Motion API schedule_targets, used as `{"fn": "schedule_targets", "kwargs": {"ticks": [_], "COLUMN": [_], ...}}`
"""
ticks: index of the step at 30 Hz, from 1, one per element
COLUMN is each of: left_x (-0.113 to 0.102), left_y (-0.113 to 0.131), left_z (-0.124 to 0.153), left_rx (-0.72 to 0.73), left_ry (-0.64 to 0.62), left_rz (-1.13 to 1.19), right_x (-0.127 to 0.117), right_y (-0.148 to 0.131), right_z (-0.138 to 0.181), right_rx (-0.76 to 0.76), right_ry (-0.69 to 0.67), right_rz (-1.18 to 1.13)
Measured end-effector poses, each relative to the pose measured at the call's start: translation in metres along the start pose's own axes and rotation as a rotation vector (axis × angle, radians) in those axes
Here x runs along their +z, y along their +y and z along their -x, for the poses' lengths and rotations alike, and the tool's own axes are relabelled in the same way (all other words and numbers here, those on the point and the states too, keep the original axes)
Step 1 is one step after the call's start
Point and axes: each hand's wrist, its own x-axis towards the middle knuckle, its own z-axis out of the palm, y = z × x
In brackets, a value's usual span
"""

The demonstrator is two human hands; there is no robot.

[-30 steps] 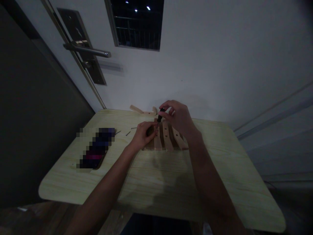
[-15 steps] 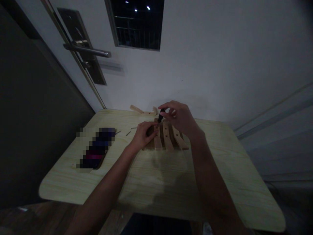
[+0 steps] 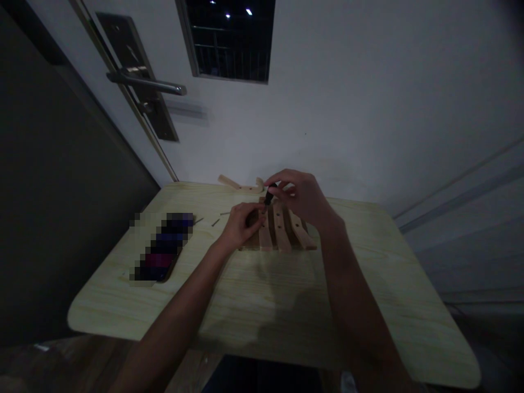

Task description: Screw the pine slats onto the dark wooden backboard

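Observation:
A black-handled screwdriver point(image 3: 270, 194) stands tilted in my right hand point(image 3: 306, 197), its handle pinched between thumb and fingers. The lower end meets the top part of the leftmost wooden hook point(image 3: 266, 238); the tip is hidden by my fingers. My left hand point(image 3: 239, 225) grips this same hook, fingertips near the screwdriver and thumb lower on its side. Beneath lies a brown wooden board point(image 3: 252, 243). Two more pale hooks with dark holes, a middle one point(image 3: 282, 233) and a right one point(image 3: 302, 233), lie across the board, partly under my right hand.
A loose wooden hook point(image 3: 240, 188) lies at the table's back edge, near the white door point(image 3: 347, 109). Left of my left hand are a few screws point(image 3: 215, 222) and a blurred-out phone point(image 3: 174, 259). The pale table point(image 3: 254, 300) has rounded corners. A metal door handle point(image 3: 155, 85) juts out upper left.
Both hands keep nearly the same place and grip. The right hand's fingers shift very slightly around the screwdriver handle; the whole view moves a little.

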Motion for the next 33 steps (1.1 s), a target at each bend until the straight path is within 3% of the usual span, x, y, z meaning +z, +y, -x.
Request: {"fn": "schedule_targets", "kwargs": {"ticks": [4, 12, 25, 33], "left_x": [0.0013, -0.0004, -0.0002, 0.0011], "left_y": [-0.0028, 0.0003, -0.0004, -0.0016], "left_z": [0.0002, -0.0002, 0.0003, 0.0008], "left_rx": [0.019, 0.006, 0.005, -0.004], "left_ry": [0.003, -0.003, -0.002, -0.002], "left_rz": [0.007, 0.002, 0.019, 0.004], "right_x": [-0.0002, 0.0037, 0.0014, 0.0017], "right_y": [0.0012, 0.0008, 0.0024, -0.0011], "right_z": [0.0012, -0.0022, 0.0012, -0.0014], "right_rx": [0.002, -0.004, -0.014, -0.023], "right_ry": [-0.016, 0.092, -0.024, 0.026], "right_rz": [-0.020, 0.099, 0.058, 0.110]}}
